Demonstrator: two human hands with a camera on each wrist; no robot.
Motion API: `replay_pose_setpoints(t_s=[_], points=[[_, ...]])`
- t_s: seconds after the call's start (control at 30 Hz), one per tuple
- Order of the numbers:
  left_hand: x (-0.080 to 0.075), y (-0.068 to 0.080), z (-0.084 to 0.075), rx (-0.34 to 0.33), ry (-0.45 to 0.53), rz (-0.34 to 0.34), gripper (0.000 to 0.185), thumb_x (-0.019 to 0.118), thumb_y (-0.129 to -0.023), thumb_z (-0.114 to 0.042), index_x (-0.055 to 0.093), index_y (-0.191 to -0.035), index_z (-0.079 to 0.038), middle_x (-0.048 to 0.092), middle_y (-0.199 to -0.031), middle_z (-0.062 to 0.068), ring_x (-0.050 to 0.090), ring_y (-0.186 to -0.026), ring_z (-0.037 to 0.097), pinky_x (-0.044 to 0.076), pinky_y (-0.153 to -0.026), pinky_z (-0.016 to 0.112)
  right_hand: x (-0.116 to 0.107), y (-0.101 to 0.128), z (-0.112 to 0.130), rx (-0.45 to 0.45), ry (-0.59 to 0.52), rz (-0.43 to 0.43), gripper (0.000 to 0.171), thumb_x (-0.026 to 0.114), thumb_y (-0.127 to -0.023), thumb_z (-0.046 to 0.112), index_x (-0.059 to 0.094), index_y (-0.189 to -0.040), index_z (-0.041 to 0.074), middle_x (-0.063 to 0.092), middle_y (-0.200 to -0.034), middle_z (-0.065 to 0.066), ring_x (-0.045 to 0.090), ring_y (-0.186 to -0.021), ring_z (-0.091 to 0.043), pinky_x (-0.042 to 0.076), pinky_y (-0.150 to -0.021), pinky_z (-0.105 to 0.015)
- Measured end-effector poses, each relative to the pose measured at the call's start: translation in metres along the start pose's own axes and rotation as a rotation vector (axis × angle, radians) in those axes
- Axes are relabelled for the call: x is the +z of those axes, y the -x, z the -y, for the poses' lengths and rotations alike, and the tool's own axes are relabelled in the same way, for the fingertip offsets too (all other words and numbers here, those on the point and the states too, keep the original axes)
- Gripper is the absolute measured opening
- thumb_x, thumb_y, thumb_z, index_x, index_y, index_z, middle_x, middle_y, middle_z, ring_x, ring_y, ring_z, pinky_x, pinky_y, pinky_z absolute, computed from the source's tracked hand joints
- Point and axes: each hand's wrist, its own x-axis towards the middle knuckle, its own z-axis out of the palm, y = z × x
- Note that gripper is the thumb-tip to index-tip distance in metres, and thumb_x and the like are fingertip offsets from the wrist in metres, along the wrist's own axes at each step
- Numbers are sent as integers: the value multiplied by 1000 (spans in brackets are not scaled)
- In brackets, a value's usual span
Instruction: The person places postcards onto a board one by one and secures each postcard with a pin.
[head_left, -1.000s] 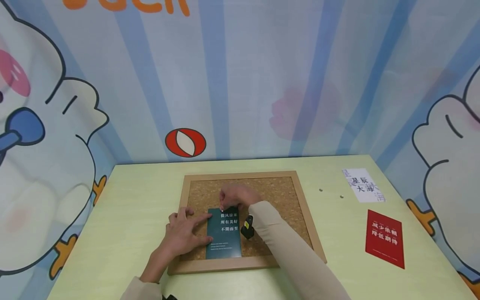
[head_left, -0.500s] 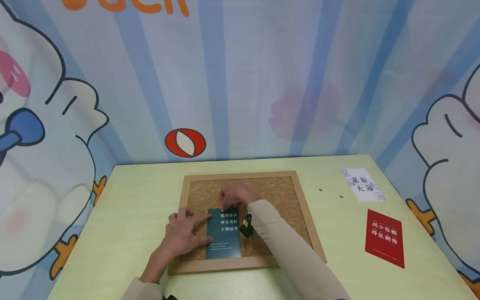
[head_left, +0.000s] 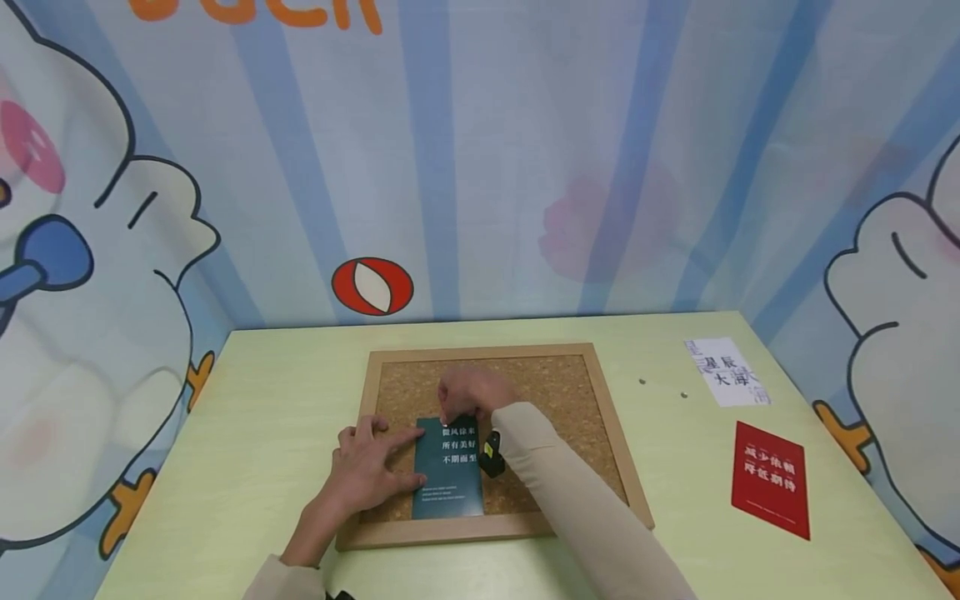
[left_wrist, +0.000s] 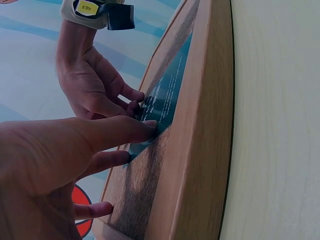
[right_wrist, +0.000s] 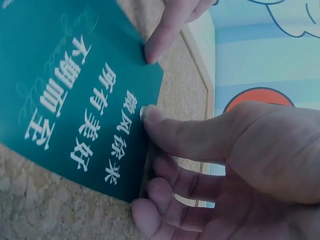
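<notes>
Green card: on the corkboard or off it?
On it. In the head view the green card lies on the corkboard, whose cork shows along both sides; the left hand touches its left edge.

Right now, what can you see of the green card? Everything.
The green card is a dark teal, slightly glossy, paper-like rectangle: three lines of white Chinese characters toward its top, smaller print lower down. It lies face up on the left part of the cork board. The left hand touches its left edge with thumb and a fingertip; the right hand has its thumb on what looks like a pin at the top edge. Whether it pierces the card is hidden.
</notes>
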Motion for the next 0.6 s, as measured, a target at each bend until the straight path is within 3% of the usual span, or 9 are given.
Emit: replay_pose_setpoints(t_s=[0.4, 0.6], points=[[-2, -2, -4, -7, -4, 20, 65, 87, -83, -42, 66, -142, -24, 39, -138, 20, 31, -123, 54, 38, -89, 65, 1, 6, 0, -42, 56, -38, 20, 76, -96, 22, 71, -79, 13, 67, -77, -1, 56, -63, -12, 45, -54, -27], [-3, -1, -3, -13, 7, 25, 66, 88, -82, -43, 66, -142, -25, 38, -137, 20, 31, -123, 54, 37, -89, 65, 4, 3, -3, -84, 42, -46, 25, 76, -96, 22, 67, -74, 14, 59, -66, 3, 49, -56, -9, 39, -52, -25]])
